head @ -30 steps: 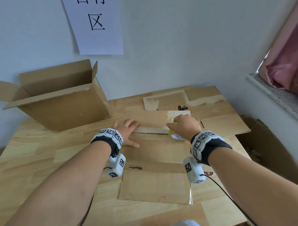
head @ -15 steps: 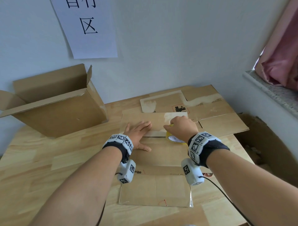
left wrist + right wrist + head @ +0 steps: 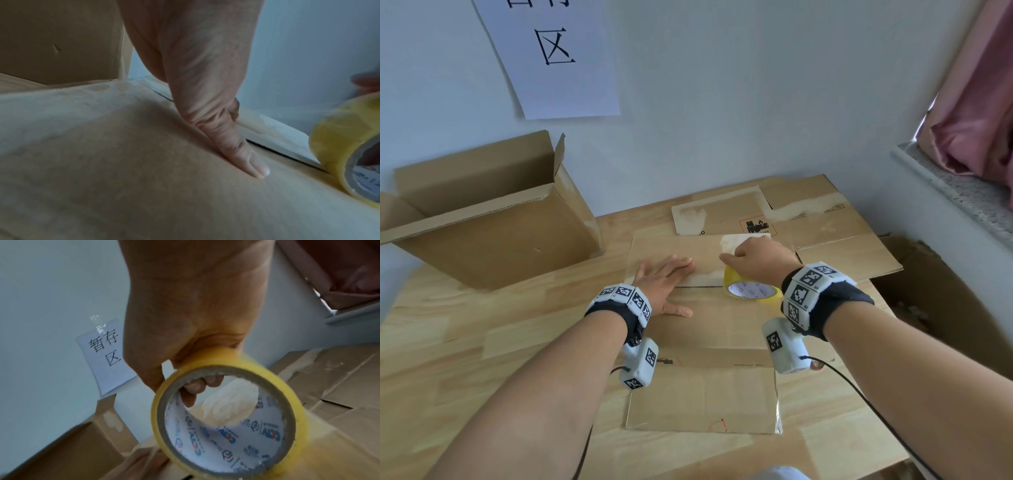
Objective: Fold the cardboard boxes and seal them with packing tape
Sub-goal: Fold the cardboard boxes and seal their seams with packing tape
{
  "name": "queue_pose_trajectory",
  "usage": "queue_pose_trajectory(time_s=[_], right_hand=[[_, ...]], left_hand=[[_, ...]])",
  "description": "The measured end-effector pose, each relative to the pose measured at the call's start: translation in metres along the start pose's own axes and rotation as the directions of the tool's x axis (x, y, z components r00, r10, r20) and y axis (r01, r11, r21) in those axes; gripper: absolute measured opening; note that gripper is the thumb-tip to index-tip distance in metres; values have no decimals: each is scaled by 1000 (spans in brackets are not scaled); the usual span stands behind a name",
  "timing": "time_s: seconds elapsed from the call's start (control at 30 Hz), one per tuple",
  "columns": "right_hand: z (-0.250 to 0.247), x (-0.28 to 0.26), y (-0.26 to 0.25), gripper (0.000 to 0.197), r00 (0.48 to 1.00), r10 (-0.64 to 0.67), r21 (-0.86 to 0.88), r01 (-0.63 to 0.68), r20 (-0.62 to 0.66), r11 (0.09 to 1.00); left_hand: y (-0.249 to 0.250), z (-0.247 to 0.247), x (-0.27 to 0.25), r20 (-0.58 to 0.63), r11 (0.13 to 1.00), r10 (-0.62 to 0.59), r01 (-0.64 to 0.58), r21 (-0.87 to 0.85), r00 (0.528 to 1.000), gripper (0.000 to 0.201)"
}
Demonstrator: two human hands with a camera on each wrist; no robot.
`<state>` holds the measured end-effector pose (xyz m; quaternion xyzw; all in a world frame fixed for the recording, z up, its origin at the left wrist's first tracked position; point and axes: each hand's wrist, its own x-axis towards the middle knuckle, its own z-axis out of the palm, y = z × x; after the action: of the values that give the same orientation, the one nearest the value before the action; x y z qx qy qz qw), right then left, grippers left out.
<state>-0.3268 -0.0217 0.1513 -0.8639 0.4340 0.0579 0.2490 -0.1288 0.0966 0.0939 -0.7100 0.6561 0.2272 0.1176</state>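
The flat brown cardboard box (image 3: 702, 329) lies folded on the light wooden table (image 3: 465, 342) in the head view, its two closed flaps meeting at a dark seam across the middle. The left hand (image 3: 664, 281) lies palm down over that seam, fingers straight and close together, thumb spread out to the near side. Just to its right, the right hand (image 3: 760, 260) has its fingers curled round a yellow roll of packing tape (image 3: 751, 289), which stands on edge on the box at the seam. An open-topped brown cardboard carton (image 3: 493, 219) stands at the table's far left against the wall. More flattened cardboard sheets (image 3: 825, 226) lie at the far right. A white paper sign with black characters (image 3: 551, 54) is stuck to the wall, and a pink curtain (image 3: 976, 102) hangs over the stone sill at the right.

From the left wrist, the left hand (image 3: 195, 65) presses its thumb flat on the box (image 3: 123, 162), with the seam just beyond and the tape roll (image 3: 345, 146) at the right edge.

From the right wrist, the right hand (image 3: 191, 313) grips the top of the roll (image 3: 228, 418), fingertips (image 3: 197, 386) hooked inside its printed core, the roll touching the box (image 3: 339, 451). The sign (image 3: 107, 356) shows behind.
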Motion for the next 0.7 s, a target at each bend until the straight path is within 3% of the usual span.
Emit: queue_pose_trajectory(time_s=[0.17, 0.3, 0.4, 0.53, 0.63, 0.7], right_hand=[[-6, -4, 15, 47, 999, 12, 103, -7, -49, 995], [-8, -5, 14, 53, 996, -33, 76, 39, -80, 996], [-13, -6, 18, 44, 994, -63, 33, 67, -86, 997], [-5, -10, 30, 58, 993, -90, -2, 90, -74, 996], [-4, -12, 34, 42, 993, -95, 33, 98, -63, 995], [-10, -14, 39, 49, 995, -84, 45, 86, -53, 995]], left_hand=[[3, -2, 2, 22, 1000, -10, 10, 1, 1000, 100], [6, -4, 3, 78, 999, -40, 38, 26, 996, 100], [7, -6, 3, 103, 998, -60, 58, 22, 993, 101], [8, -6, 2, 120, 998, -68, 66, 25, 990, 103], [9, -7, 0, 140, 996, -88, 84, 30, 986, 103], [10, -8, 1, 142, 996, -88, 84, 39, 986, 104]])
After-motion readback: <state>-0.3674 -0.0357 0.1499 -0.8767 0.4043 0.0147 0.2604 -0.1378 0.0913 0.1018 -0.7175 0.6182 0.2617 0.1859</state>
